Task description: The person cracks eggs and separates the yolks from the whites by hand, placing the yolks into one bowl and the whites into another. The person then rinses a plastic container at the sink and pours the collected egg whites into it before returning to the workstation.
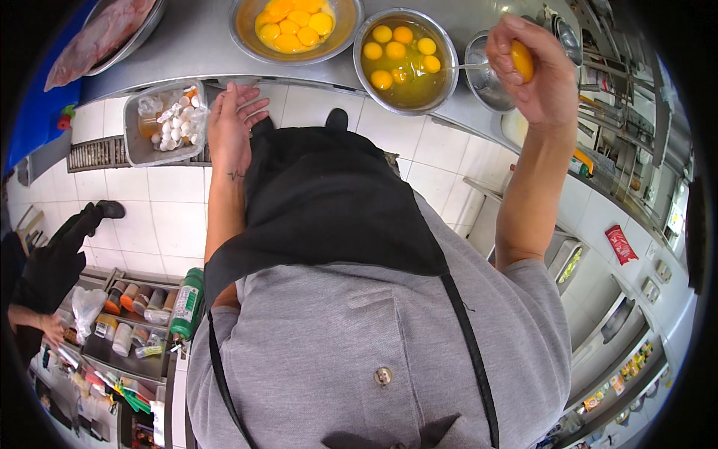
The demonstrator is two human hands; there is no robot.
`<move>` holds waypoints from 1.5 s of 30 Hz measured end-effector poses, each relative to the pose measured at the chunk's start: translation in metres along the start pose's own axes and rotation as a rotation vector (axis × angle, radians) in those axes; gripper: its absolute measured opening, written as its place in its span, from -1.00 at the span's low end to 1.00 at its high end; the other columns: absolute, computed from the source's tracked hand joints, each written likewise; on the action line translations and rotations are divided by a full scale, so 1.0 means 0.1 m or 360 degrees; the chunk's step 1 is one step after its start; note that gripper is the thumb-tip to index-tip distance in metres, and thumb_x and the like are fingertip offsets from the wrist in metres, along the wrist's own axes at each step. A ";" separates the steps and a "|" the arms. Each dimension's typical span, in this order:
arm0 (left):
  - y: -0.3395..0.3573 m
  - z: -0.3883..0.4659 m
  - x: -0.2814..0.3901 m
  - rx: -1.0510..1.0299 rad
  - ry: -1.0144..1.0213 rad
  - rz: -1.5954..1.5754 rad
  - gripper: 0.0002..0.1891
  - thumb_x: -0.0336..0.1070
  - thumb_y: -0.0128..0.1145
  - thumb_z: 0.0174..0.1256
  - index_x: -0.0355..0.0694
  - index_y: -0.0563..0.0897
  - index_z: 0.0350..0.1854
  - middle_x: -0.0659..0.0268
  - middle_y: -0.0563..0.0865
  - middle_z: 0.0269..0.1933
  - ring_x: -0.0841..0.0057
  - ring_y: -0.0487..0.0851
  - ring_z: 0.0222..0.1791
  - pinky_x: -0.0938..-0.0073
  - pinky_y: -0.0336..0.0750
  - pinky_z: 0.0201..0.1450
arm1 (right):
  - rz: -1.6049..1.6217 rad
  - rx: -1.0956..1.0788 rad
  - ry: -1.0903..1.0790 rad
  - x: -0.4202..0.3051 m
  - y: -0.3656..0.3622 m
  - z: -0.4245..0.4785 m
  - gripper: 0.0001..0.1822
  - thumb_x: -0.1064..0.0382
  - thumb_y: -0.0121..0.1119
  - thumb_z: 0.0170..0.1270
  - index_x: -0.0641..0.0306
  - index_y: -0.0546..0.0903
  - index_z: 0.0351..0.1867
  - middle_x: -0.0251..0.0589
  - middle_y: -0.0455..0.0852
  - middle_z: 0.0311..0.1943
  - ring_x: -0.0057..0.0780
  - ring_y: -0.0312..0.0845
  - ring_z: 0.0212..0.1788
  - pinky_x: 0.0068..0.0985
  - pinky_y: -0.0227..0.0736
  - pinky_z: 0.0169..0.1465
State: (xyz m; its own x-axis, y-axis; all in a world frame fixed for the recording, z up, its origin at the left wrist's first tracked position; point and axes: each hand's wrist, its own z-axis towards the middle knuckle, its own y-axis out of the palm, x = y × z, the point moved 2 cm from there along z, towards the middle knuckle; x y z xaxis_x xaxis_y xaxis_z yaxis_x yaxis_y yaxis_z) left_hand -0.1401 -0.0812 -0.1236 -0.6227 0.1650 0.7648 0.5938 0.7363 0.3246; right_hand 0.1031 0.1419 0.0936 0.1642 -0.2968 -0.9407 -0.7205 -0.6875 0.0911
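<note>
My right hand holds a raw egg yolk over the right side of the counter. A strand of egg white stretches from it to a metal bowl of several yolks in clear egg white. Left of this bowl stands a wider metal bowl with several yolks clustered together. Another metal bowl sits partly behind my right hand. My left hand holds nothing, fingers apart, by the counter's front edge, beside a bin with eggshells.
A large piece of raw meat or fish lies over a metal bowl at the counter's left. Behind, left, a co-worker's hand is near shelves with jars and a green cylinder. A floor drain grate passes by the bin.
</note>
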 end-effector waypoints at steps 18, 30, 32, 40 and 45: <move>-0.15 -0.09 -0.02 0.0073 0.0009 -0.0049 -0.60 -0.02 -0.06 0.50 -0.34 0.49 -0.01 0.08 0.63 -0.07 0.25 0.66 -0.09 0.32 0.51 -0.05 | -0.0076 -0.0067 0.0375 0.57 0.63 0.77 -0.85 0.28 0.09 0.36 0.34 0.54 -0.19 -0.20 0.60 -0.40 -0.51 0.57 -0.36 -0.62 0.53 -0.32; -0.25 -0.18 -0.06 0.0124 0.0039 -0.0065 -0.58 0.00 -0.02 0.48 -0.35 0.49 -0.01 0.06 0.62 -0.07 0.29 0.68 -0.13 0.37 0.55 -0.11 | -0.0655 -0.0033 0.0064 0.64 0.61 0.74 -0.76 0.16 0.05 0.39 0.31 0.57 -0.17 -0.24 0.61 -0.34 -0.58 0.53 -0.35 -0.62 0.46 -0.33; -0.22 -0.17 -0.07 0.0116 0.0033 -0.0072 -0.57 0.00 -0.02 0.48 -0.36 0.49 -0.01 0.06 0.62 -0.08 0.29 0.68 -0.13 0.37 0.55 -0.11 | -0.0966 -0.0028 -0.0018 0.77 0.41 0.57 -0.58 -0.03 0.00 0.42 0.35 0.59 -0.14 -0.20 0.66 -0.28 -0.56 0.54 -0.31 -0.64 0.46 -0.30; -0.09 -0.08 -0.03 0.0004 0.0027 -0.0008 -0.56 0.01 -0.03 0.48 -0.36 0.47 0.00 0.06 0.61 -0.07 0.29 0.67 -0.12 0.34 0.53 -0.08 | -0.1165 -0.0172 0.0358 1.11 0.19 0.37 -0.39 -0.21 -0.06 0.42 0.37 0.59 0.05 -0.16 0.68 -0.07 -0.44 0.57 -0.07 -0.52 0.49 -0.05; -0.05 -0.05 -0.05 -0.0001 -0.0017 0.0029 -0.57 0.02 -0.03 0.48 -0.35 0.47 -0.01 0.06 0.61 -0.08 0.29 0.67 -0.12 0.35 0.54 -0.10 | -0.1110 -0.0152 0.0430 1.21 0.25 0.39 -0.37 -0.24 -0.07 0.41 0.35 0.59 0.07 -0.16 0.67 -0.03 -0.45 0.56 -0.06 -0.52 0.50 -0.06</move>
State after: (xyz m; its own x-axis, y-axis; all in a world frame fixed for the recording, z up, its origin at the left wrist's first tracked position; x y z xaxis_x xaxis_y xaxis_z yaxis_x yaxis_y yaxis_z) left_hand -0.1375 -0.0890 -0.1269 -0.6170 0.1853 0.7648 0.6056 0.7325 0.3111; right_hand 0.0786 0.1141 -0.0303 0.7293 0.0849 -0.6789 -0.3293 -0.8262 -0.4570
